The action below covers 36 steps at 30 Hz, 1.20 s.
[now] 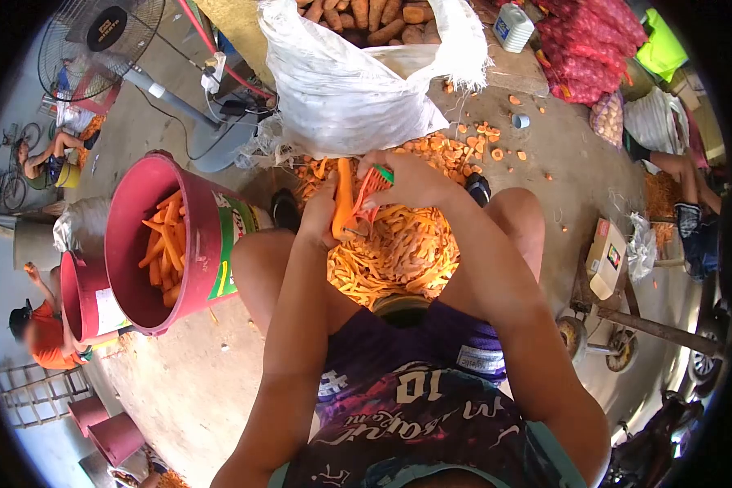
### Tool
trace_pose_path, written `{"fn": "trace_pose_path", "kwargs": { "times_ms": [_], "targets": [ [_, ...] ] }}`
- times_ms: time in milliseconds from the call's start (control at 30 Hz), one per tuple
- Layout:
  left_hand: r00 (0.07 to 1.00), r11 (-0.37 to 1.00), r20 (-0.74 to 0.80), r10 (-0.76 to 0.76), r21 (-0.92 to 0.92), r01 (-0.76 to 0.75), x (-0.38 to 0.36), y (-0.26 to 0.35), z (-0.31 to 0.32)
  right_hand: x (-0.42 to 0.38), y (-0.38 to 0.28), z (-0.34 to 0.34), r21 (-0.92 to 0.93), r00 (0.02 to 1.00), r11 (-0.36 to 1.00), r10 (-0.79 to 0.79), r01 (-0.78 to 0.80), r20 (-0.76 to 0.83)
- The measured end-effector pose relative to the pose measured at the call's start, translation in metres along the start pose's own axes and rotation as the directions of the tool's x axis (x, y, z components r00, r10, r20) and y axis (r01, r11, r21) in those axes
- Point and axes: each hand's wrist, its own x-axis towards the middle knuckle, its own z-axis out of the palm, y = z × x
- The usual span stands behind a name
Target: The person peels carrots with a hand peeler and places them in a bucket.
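Observation:
In the head view my left hand (pixel 319 210) is closed round a peeled carrot (pixel 344 191), which points away from me. My right hand (pixel 407 180) grips a red and green vegetable peeler (pixel 372 189) close beside the carrot's right side. Below both hands lies a large heap of carrot peelings (pixel 398 256) between my knees. A pink bucket (pixel 211 236) to my left, tilted in this view, contains several peeled carrots (pixel 167 244). Ahead of me stands a white sack (pixel 342 93) full of unpeeled carrots (pixel 370 18).
Cut carrot pieces (pixel 472 146) are scattered on the floor beyond my hands. A standing fan (pixel 167 91) is at the upper left, and red net sacks (pixel 586 45) lie upper right. A cart (pixel 626 317) stands right. Other people (pixel 50 335) sit at both sides.

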Motion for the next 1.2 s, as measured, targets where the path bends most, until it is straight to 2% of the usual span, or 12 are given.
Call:
{"fn": "trace_pose_path", "kwargs": {
  "times_ms": [133,200,300,467,500,533,600,667,767,833,933,1200],
  "targets": [
    [0.999,0.996,0.046,-0.026,0.085,0.022,0.003,-0.005,-0.003,0.001,0.011,-0.009,-0.019,1.000,1.000,0.004,-0.004,-0.009],
    [0.995,0.961,0.072,-0.066,0.274,0.044,-0.004,-0.005,-0.007,0.003,0.014,-0.030,0.031,0.915,0.965,0.258,-0.261,-0.311],
    [0.992,0.947,0.072,-0.105,0.310,0.078,-0.003,-0.010,-0.017,0.008,0.032,-0.047,-0.041,0.836,0.932,0.303,-0.360,-0.457],
    [0.989,0.871,-0.146,0.012,0.487,0.061,0.028,-0.026,-0.039,-0.002,0.038,-0.030,-0.234,0.930,0.919,0.252,-0.316,-0.268],
    [1.000,0.938,-0.024,-0.016,0.345,0.023,0.017,-0.018,-0.034,-0.002,0.044,-0.025,-0.282,0.952,0.918,0.228,-0.280,-0.203],
    [0.937,0.971,0.265,0.226,-0.137,-0.195,-0.006,0.002,-0.012,-0.004,0.043,-0.021,-0.275,0.951,0.918,0.234,-0.285,-0.204],
    [0.905,0.921,0.215,0.368,-0.220,-0.322,0.004,0.009,-0.016,-0.007,0.034,-0.016,-0.370,0.975,0.907,0.153,-0.204,-0.161],
    [0.958,0.996,0.281,0.057,0.052,-0.074,-0.004,0.012,-0.029,-0.006,0.029,-0.012,-0.333,0.979,0.926,0.133,-0.179,-0.157],
    [0.978,0.993,0.196,-0.077,0.101,0.058,-0.010,0.004,-0.016,-0.007,0.016,-0.003,-0.270,0.985,0.954,0.089,-0.126,-0.147],
    [0.987,0.940,0.075,0.140,0.303,-0.157,-0.005,-0.009,-0.011,-0.006,0.006,0.002,-0.247,0.986,0.963,0.066,-0.102,-0.151],
    [0.941,0.823,0.131,0.313,0.457,-0.338,0.001,-0.015,-0.012,-0.005,0.001,0.011,-0.277,0.987,0.949,0.133,-0.152,-0.084],
    [0.869,0.726,0.144,0.473,0.495,-0.477,0.004,-0.016,-0.009,0.002,-0.004,0.030,-0.296,0.989,0.953,0.023,-0.066,-0.148]
  ]
}}
